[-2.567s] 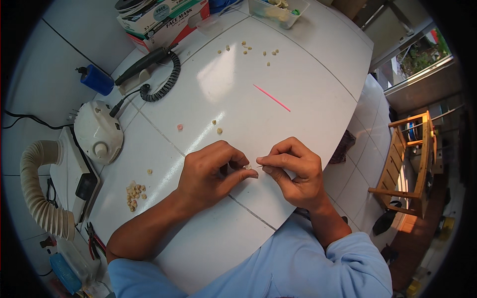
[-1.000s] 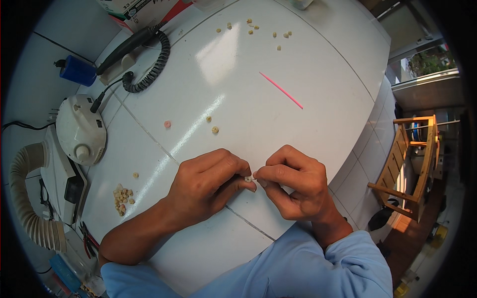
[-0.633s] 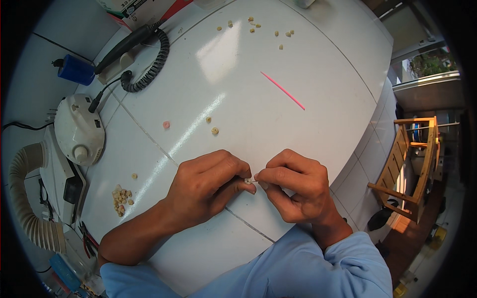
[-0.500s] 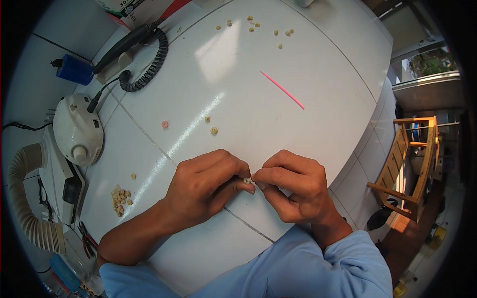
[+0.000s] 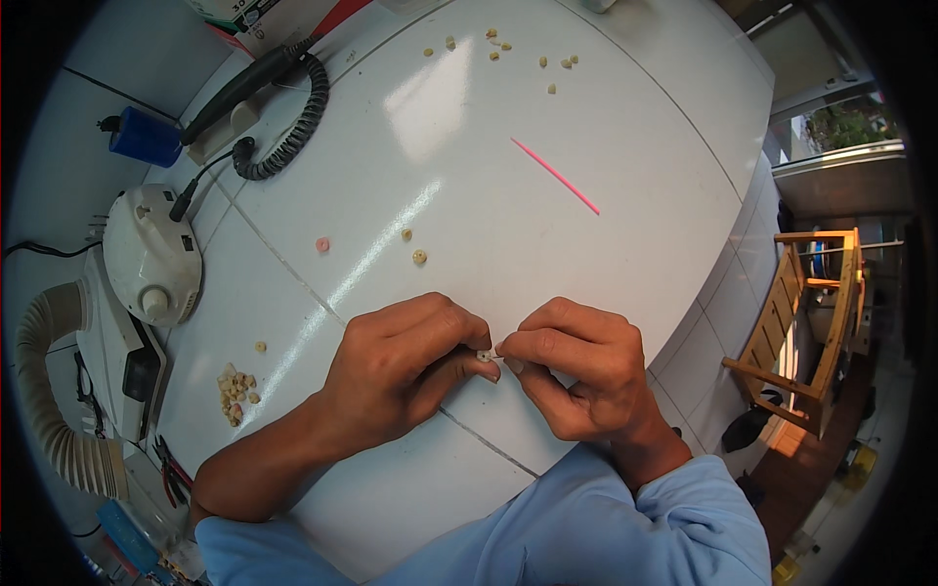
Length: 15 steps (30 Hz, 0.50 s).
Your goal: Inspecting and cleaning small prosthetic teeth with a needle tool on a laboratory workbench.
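Between the thumb and index finger of my left hand (image 5: 401, 366) is a small whitish bead (image 5: 485, 356) with dark marks or holes. My right hand (image 5: 581, 366) is closed in a pinch right beside the bead. Whatever thin thing it holds there is too small to make out. Beyond my hands lie a pale yellow bead (image 5: 419, 257), a smaller one (image 5: 407, 234) and a pink ring-shaped bead (image 5: 322, 245). To the left of my left forearm sits a small pile of pale beads or chips (image 5: 234, 386), with one loose bead (image 5: 260, 347) above it.
A pink pointed stick (image 5: 555, 176) and several pale pieces (image 5: 493, 44) lie farther off on the white tiled table (image 5: 625, 264). At left are a black handpiece (image 5: 239, 93) with coiled cord, a white control box (image 5: 153, 254), a ribbed hose (image 5: 54, 391) and pliers (image 5: 173, 471).
Almost nothing differs. Both hands hold the same pinch at the bead, with only a very slight shift of the fingers and the view.
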Each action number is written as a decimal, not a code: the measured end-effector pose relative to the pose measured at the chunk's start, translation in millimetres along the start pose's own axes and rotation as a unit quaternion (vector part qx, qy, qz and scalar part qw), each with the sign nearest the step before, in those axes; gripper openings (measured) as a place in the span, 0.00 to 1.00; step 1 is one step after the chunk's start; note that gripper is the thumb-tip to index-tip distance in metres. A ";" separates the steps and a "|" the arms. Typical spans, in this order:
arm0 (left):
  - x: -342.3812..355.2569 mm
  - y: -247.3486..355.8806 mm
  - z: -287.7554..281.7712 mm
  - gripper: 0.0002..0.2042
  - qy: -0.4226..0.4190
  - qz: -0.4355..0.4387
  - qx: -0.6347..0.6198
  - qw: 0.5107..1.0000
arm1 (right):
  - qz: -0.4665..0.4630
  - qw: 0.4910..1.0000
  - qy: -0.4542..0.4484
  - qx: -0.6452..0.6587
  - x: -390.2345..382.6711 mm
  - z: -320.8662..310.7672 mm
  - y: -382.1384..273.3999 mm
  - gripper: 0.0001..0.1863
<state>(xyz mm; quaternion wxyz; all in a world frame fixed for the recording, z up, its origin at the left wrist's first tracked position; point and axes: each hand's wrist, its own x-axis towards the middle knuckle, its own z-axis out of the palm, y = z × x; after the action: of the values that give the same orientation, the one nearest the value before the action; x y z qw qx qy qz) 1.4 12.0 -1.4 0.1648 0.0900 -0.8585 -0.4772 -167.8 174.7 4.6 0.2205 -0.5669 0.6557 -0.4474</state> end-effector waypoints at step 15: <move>1.2 1.0 -2.6 0.12 0.003 -0.008 -0.004 1.000 | -0.022 0.999 0.010 0.020 -1.2 -0.7 3.6 0.15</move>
<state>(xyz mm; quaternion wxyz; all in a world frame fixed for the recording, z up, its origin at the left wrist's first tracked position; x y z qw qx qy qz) 1.2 10.1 0.9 0.1643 0.0976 -0.8553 -0.4816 -169.9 176.0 1.7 0.2149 -0.5720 0.6361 -0.4711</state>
